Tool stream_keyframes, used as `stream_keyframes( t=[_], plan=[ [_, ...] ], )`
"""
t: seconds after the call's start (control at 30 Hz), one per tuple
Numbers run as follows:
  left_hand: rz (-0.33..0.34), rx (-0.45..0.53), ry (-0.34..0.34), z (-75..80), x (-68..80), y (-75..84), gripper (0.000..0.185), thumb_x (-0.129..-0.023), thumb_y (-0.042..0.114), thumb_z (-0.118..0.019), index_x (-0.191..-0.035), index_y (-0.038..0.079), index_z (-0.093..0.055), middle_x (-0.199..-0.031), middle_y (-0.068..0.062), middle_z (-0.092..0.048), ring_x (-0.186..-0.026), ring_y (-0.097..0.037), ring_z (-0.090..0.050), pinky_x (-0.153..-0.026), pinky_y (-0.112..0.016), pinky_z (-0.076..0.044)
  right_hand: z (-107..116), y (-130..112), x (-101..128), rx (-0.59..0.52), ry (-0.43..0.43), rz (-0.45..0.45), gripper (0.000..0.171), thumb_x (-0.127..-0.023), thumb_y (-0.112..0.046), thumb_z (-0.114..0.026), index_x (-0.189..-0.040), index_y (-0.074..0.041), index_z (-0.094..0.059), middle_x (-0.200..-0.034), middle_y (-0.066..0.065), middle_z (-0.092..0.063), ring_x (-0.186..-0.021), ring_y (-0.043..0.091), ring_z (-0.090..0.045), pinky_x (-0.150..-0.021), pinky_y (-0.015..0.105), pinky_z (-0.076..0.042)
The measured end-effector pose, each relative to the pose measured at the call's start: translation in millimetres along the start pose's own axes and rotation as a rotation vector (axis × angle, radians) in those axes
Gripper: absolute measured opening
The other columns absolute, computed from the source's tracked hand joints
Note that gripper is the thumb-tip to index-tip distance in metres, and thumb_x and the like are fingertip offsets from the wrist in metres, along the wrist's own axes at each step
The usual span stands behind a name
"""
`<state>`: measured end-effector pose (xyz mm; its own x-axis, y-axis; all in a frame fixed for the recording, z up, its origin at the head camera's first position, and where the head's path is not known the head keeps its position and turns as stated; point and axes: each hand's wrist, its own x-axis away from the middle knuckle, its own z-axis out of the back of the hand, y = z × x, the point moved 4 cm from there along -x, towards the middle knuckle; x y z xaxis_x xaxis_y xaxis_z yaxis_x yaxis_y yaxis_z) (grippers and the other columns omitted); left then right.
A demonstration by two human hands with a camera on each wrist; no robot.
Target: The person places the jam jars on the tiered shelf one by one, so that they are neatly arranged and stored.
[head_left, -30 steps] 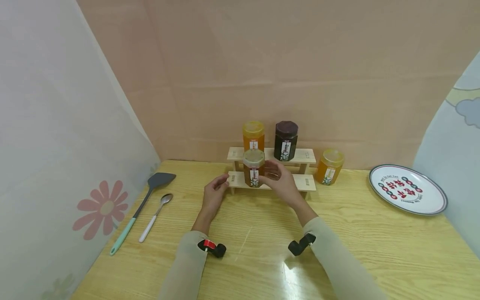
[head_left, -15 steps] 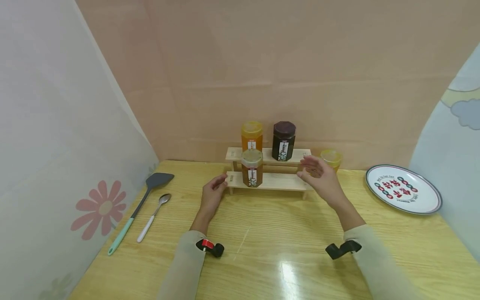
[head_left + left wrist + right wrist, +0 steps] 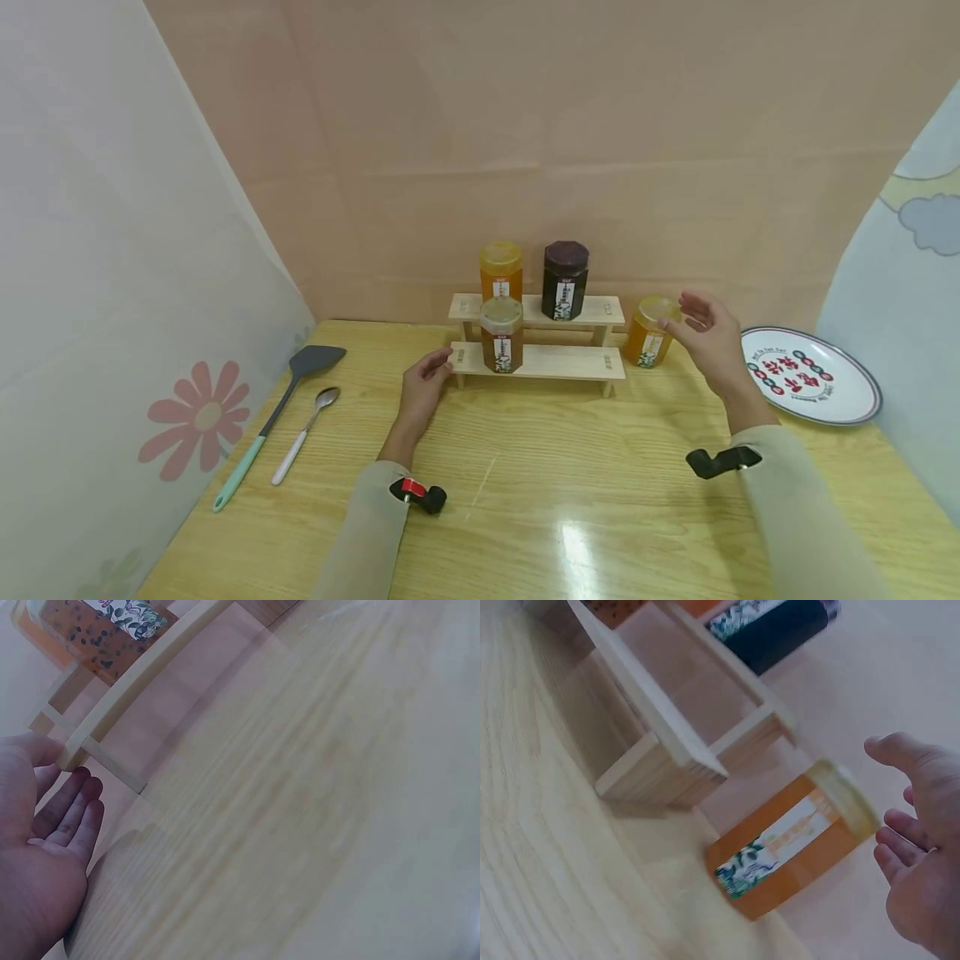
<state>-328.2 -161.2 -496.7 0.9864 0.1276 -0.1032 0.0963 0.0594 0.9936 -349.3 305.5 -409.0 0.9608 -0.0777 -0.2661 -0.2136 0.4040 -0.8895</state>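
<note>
A two-tier wooden display stand (image 3: 564,360) bears jars. My left hand (image 3: 424,388) is at the left end of its lower tier, thumb and index finger pinching the board's end (image 3: 71,757). My right hand (image 3: 707,340) is beside a yellow-lidded honey jar (image 3: 648,342) on the table, right of the stand; in the right wrist view its fingers are spread apart from the lid, holding nothing. A brown jar with a pale lid (image 3: 502,346) stands on the lower tier. On the upper tier are an orange jar (image 3: 501,265) and a dark jar (image 3: 565,279).
At the left lie a grey spatula with a mint handle (image 3: 276,408) and a spoon with a white handle (image 3: 306,433). An oval plate with red characters (image 3: 855,398) lies behind my right wrist. A beige cloth (image 3: 540,125) rises behind the table (image 3: 525,500).
My right hand has let go of the brown jar, left it on the lower tier, and moved right to beside the honey jar. The left hand stays at the stand's end.
</note>
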Motion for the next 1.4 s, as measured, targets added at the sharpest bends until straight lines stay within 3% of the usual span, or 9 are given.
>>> stream_keyframes(
  t=[0.1,0.2,0.27,0.43,0.7,0.87,1.1,1.4],
  plan=[
    [0.007,-0.003,0.002,0.3,0.4,-1.0,0.031,-0.102,0.015,-0.065,-0.132,0.01,-0.069,-0.138,-0.012,-0.067,-0.123,-0.021,-0.061,-0.091,-0.011,-0.051,-5,18,-4,-0.016,-0.029,-0.077,0.077,-0.1,-0.033,-0.068,-0.161,-0.007,-0.029,-0.16,0.017,-0.038,-0.143,0.028,-0.04,-0.116,0.02,-0.041],
    [0.01,-0.011,0.004,-0.5,0.9,-1.3,0.032,-0.102,0.016,-0.065,-0.133,0.009,-0.068,-0.139,-0.012,-0.066,-0.123,-0.021,-0.062,-0.092,-0.012,-0.051,-12,32,-6,-0.033,-0.039,-0.142,0.084,-0.099,-0.037,-0.069,-0.164,-0.009,-0.022,-0.165,0.02,-0.032,-0.148,0.033,-0.036,-0.124,0.036,-0.036],
    [0.007,-0.014,0.006,-0.9,0.8,-1.1,0.032,-0.103,0.016,-0.065,-0.133,0.01,-0.069,-0.139,-0.011,-0.066,-0.124,-0.021,-0.062,-0.092,-0.012,-0.052,-16,36,-7,-0.045,-0.039,-0.156,0.088,-0.099,-0.038,-0.07,-0.165,-0.01,-0.019,-0.166,0.021,-0.031,-0.149,0.037,-0.035,-0.126,0.046,-0.032],
    [-0.01,-0.009,0.008,-1.1,0.2,1.2,0.03,-0.103,0.015,-0.064,-0.132,0.01,-0.069,-0.138,-0.011,-0.067,-0.124,-0.022,-0.062,-0.093,-0.013,-0.052,-25,40,-8,-0.068,-0.02,-0.171,0.089,-0.098,-0.036,-0.071,-0.165,-0.01,-0.019,-0.167,0.022,-0.03,-0.15,0.041,-0.034,-0.125,0.055,-0.032],
    [-0.017,-0.01,0.009,-0.9,-1.4,3.1,0.031,-0.102,0.015,-0.064,-0.132,0.009,-0.069,-0.138,-0.012,-0.067,-0.126,-0.023,-0.062,-0.093,-0.013,-0.052,-28,41,-10,-0.067,0.028,-0.177,0.088,-0.097,-0.037,-0.072,-0.164,-0.011,-0.022,-0.165,0.02,-0.033,-0.149,0.038,-0.036,-0.123,0.052,-0.037],
    [0.013,-0.009,-0.003,-0.5,-0.6,1.0,0.033,-0.103,0.016,-0.064,-0.135,0.009,-0.067,-0.141,-0.013,-0.064,-0.128,-0.025,-0.06,-0.094,-0.013,-0.051,-28,44,-6,-0.03,0.094,-0.178,0.087,-0.093,-0.043,-0.076,-0.162,-0.014,-0.031,-0.162,0.018,-0.04,-0.146,0.034,-0.041,-0.121,0.047,-0.04],
    [0.009,-0.023,0.002,0.4,0.3,-0.1,0.031,-0.102,0.016,-0.064,-0.133,0.011,-0.069,-0.139,-0.01,-0.066,-0.127,-0.022,-0.061,-0.099,-0.019,-0.053,-29,50,0,-0.034,0.185,-0.209,0.081,-0.091,-0.04,-0.079,-0.157,-0.017,-0.04,-0.155,0.008,-0.05,-0.136,0.016,-0.048,-0.118,0.035,-0.043],
    [0.012,-0.031,0.005,-0.8,0.5,-0.8,0.032,-0.103,0.019,-0.064,-0.133,0.011,-0.068,-0.139,-0.011,-0.066,-0.127,-0.023,-0.06,-0.096,-0.016,-0.051,-23,46,4,-0.013,0.182,-0.228,0.083,-0.09,-0.044,-0.079,-0.157,-0.015,-0.04,-0.154,0.011,-0.05,-0.134,0.017,-0.049,-0.119,0.04,-0.043]
  ],
)
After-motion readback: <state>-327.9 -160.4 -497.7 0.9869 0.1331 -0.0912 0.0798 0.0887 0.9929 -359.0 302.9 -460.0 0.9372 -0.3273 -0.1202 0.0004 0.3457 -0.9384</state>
